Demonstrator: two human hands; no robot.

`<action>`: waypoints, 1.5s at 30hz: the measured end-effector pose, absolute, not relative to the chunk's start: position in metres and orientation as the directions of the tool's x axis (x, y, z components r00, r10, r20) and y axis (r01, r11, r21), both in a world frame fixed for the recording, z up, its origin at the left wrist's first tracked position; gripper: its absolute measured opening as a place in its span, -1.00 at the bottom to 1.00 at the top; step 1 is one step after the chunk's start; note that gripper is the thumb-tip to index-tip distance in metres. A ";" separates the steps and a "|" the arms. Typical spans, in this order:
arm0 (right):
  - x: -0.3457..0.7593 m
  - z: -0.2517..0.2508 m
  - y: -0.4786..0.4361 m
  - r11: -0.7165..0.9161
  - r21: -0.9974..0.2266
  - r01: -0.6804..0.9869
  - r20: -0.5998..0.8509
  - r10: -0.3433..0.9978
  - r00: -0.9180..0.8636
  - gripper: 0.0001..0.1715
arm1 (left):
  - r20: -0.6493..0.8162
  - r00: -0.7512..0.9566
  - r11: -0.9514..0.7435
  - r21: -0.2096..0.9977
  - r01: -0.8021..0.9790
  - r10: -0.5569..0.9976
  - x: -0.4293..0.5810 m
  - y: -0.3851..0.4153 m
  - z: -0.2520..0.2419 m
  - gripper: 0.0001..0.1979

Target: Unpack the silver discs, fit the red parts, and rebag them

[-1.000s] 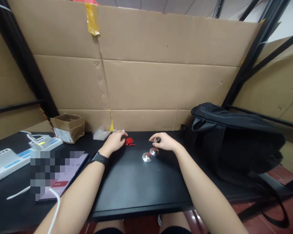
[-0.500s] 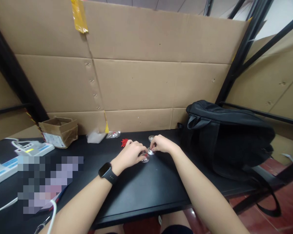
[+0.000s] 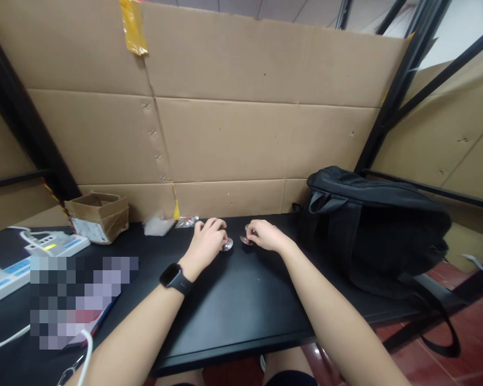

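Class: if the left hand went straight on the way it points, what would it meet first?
Past the disc at its fingers, the left hand would probably meet the cardboard first; the depth between them is unclear.

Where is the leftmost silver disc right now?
In the head view, the leftmost silver disc is below the picture's middle, at the left hand, on the side facing the right hand.

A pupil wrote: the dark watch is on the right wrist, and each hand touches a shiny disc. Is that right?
Not quite: the head view shows the dark watch on the left wrist. The left hand touches one shiny disc, the right hand another.
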State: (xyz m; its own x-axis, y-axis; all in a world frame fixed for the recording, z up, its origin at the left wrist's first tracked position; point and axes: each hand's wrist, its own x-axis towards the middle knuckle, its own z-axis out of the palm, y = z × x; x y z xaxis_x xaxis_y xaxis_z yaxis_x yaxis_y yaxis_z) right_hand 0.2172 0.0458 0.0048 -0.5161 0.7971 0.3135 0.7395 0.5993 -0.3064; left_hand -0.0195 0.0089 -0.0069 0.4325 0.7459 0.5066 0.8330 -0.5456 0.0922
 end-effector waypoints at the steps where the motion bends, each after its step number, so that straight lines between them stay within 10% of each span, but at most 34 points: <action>1: 0.215 0.006 0.046 0.626 -0.330 0.707 0.366 0.775 -0.515 -0.87 | 0.522 0.405 -0.530 0.110 0.841 0.750 -0.022 0.011 -0.007 -0.80; 19: 0.185 -0.002 0.041 0.661 -0.536 0.524 0.594 0.737 -0.322 -0.84 | 0.572 0.058 -0.409 0.507 0.758 0.818 -0.023 0.016 0.004 -0.81; 30: 0.160 -0.018 0.035 0.293 -0.956 -0.020 0.290 0.932 -0.218 -0.62 | 0.573 -0.015 -0.420 0.618 0.664 0.820 -0.015 0.020 -0.008 -0.83; 45: 0.165 -0.007 0.027 -0.048 -0.936 -0.348 0.099 0.914 -0.393 -0.53 | 0.567 -0.029 -0.408 0.626 0.665 0.823 -0.012 0.017 -0.007 -0.85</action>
State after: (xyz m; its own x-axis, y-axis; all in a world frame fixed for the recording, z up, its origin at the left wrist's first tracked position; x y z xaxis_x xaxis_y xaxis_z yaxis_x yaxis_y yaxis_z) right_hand 0.1654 0.0265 -0.0067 -0.3926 0.9144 0.0986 -0.3475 -0.0482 -0.9364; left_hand -0.0124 0.0167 -0.0067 -0.0287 0.8232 0.5670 0.6646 -0.4080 0.6260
